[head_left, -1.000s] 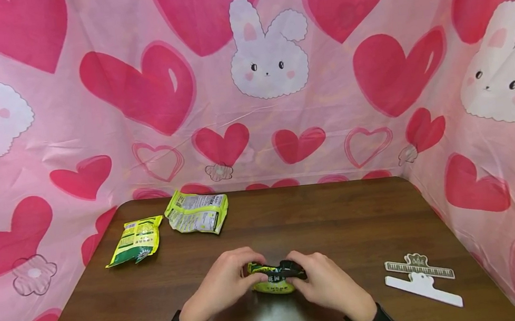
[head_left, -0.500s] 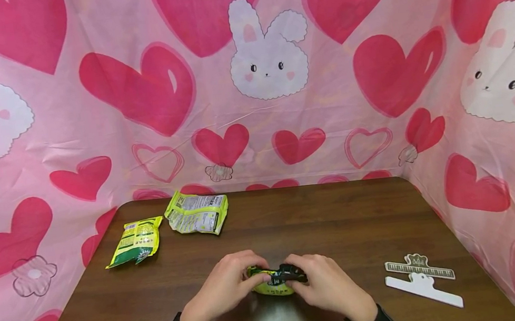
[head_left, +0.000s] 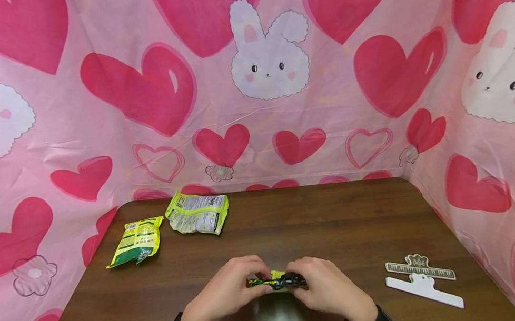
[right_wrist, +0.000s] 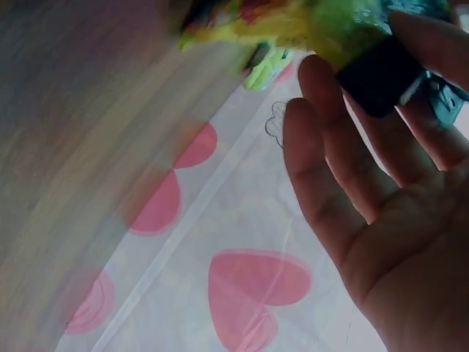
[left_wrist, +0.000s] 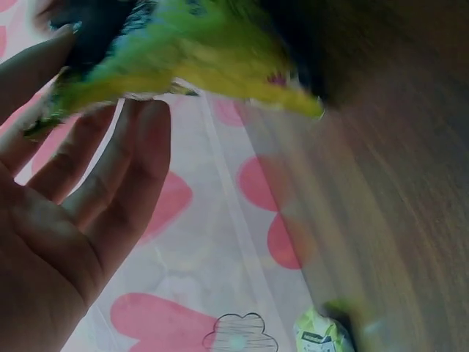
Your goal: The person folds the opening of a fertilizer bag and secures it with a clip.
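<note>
Near the table's front, a small yellow-green snack bag [head_left: 277,274] is held between both hands, a black bag clip [head_left: 295,279] along its folded top edge. My left hand [head_left: 234,287] pinches the bag's left end between thumb and fingers. On the right, my right hand [head_left: 326,287] grips the clip's end together with the bag. In the left wrist view the bag [left_wrist: 212,59] shows its yellow lower side, somewhat blurred. The right wrist view has the clip's black end [right_wrist: 385,77] between thumb and fingers. How far the clip is closed cannot be seen.
Two more snack bags, a yellow-and-green one [head_left: 138,240] and a lime-and-grey one [head_left: 198,211], lie at the back left of the brown table [head_left: 316,217]. A patterned clip [head_left: 420,269] and a white clip [head_left: 425,292] lie at the right. Pink heart-printed cloth [head_left: 214,112] surrounds the table.
The bag has tipped, so its printed front has turned out of sight and its clipped top edge shows. Both hands have moved slightly toward the person, keeping their hold.
</note>
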Motion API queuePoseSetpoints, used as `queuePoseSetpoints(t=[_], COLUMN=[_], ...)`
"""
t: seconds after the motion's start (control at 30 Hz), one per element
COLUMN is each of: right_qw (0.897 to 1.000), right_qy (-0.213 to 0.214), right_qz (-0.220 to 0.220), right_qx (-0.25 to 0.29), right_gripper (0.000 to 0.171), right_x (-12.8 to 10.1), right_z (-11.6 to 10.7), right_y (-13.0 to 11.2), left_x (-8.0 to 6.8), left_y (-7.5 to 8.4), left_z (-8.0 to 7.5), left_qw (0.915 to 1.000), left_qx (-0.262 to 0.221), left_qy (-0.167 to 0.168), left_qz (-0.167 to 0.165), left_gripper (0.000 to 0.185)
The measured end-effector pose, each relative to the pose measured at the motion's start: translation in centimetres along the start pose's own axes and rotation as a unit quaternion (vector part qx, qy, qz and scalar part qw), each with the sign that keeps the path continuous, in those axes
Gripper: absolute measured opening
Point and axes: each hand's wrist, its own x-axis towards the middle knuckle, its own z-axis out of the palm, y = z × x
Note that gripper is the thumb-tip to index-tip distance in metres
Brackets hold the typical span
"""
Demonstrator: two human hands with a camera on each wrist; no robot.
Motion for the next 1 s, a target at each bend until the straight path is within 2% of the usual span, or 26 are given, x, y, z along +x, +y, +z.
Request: queuePoseSetpoints(t=[0.13, 0.23, 0.43, 0.63, 0.8, 1.0], right_qw=[0.999, 0.999, 0.997, 0.994, 0.993, 0.989], right_qy=[-0.029, -0.034, -0.07, -0.1, -0.113, -0.142], right_qz=[0.014, 0.022, 0.016, 0.026, 0.034, 0.048], right_qx=[-0.008, -0.013, -0.011, -0.019, -0.019, -0.016], right_gripper=[0.02, 0.024, 0.023, 0.025, 0.027, 0.031], right_x=[0.0, 0.0, 0.0, 0.0, -0.1, -0.2], right_z=[0.3, 0.3, 0.2, 0.3, 0.2, 0.0], right_y=[0.1, 0.2, 0.2, 0.1, 0.0, 0.2], left_x=[0.0, 0.1, 0.3, 0.4, 0.4, 0.3], left_y=[-0.1, -0.3, -0.7, -0.9, -1.3, -1.3], left_z=[0.5, 1.0, 1.4, 1.7, 2.1, 2.6], left_qw=[0.9996, 0.9991, 0.997, 0.996, 0.9961, 0.9943], left_qx=[0.026, 0.041, 0.072, 0.072, 0.073, 0.095], left_qy=[-0.013, -0.014, -0.028, -0.046, -0.047, -0.048], left_qz=[-0.005, -0.006, -0.012, -0.022, -0.017, -0.01], left_gripper=[0.014, 0.015, 0.016, 0.019, 0.019, 0.023])
